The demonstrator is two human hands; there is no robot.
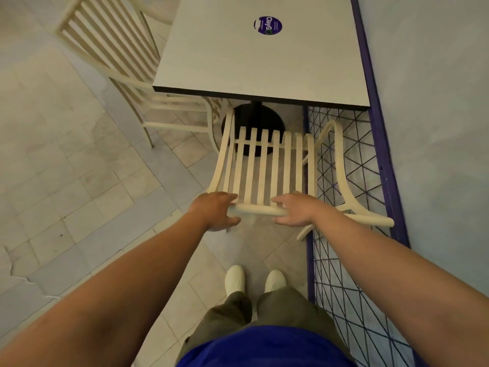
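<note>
- Cream wooden chair (274, 165) with a slatted back stands in the near middle of the head view. It faces the tabletop, and its seat is tucked towards the black pedestal base (254, 117) underneath.
- Top rail (255, 209) of this chair lies across the frame just beyond the person's feet, and both hands are on it.
- Left hand (215, 211) grips the left end of the rail, with its fingers (227, 198) laid over the top and the thumb underneath.
- Right hand (296, 210) grips the right end in the same way, fingers over and thumb below, with a bare stretch of rail between the two hands.
- Pale grey tabletop (251, 62) with a dark edge fills the far middle.
- Round purple sticker (267, 25) sits on the far part of the tabletop. It reads "ClayGo" in white letters turned sideways; the smaller print is too fine to read.
- Second chair (113, 46) of the same cream slatted kind stands at the far left, against the left side of the tabletop.
- Purple-framed wire mesh fence (310, 260) runs along the right, with the near chair's right side just beside it and a pale wall (436, 102) further right.
- Light tiled floor (66, 168) spreads out to the left.
- White shoes (235, 279), olive trousers (277, 305) and a blue top (264, 348) show at the near edge.
</note>
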